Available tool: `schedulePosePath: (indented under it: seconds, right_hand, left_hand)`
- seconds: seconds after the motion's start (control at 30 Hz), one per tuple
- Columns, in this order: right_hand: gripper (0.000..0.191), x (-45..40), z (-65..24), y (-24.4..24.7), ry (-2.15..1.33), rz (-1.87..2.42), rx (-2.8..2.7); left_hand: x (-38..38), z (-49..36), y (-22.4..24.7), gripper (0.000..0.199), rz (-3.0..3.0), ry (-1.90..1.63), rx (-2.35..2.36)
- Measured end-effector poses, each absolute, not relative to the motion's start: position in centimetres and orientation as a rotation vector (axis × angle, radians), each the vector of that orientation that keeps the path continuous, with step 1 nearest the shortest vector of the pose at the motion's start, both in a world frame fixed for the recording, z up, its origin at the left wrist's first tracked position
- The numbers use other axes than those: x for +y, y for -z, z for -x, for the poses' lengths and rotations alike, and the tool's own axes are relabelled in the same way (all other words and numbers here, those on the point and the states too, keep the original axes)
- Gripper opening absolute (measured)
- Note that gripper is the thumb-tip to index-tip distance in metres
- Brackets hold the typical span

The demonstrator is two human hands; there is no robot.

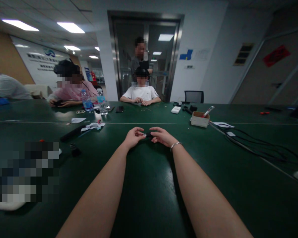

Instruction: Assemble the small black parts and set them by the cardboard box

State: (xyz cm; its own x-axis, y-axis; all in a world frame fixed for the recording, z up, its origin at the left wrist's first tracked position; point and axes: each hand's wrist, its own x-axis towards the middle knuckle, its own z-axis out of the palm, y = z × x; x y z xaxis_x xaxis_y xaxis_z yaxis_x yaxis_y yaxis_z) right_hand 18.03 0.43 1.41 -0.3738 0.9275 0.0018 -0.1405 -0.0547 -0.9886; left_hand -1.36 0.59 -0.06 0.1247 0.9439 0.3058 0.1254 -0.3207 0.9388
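Note:
In front of me, above the green table (149,185), my left hand (134,137) and my right hand (163,137) meet at a small black object with a shiny end (148,135). My left thumb and fingers pinch the shiny end. My right fingers close on the black end, hiding part of it, so its exact kind cannot be made out. A silver bracelet (175,145) circles my right wrist.
To the left are a long black item (73,133), a small black piece (75,150) and crumpled paper (93,126). Water bottles (102,103) stand farther back. At right lie a small box (200,119) and black cables (253,138). People sit across the table.

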Motion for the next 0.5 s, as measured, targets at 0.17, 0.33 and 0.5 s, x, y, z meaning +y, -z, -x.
schedulePosePath:
  seconds: [0.17, 0.33, 0.5]
  right_hand:
    - [0.037, 0.43, -18.07, -1.36, -1.581, 0.866, -1.293]
    - [0.011, 0.33, -17.69, -1.64, -1.556, 0.971, -1.382]
    - [0.027, 0.15, -18.03, -1.76, -1.608, 0.882, -1.332]
  left_hand:
    - [0.49, 1.32, -0.05, 0.039, -1.588, -1.288, 1.067]
    - [0.30, 1.20, -0.27, 0.042, -1.592, -1.280, 1.079]
    - [0.51, 1.21, -0.05, 0.039, -1.613, -1.270, 1.071]
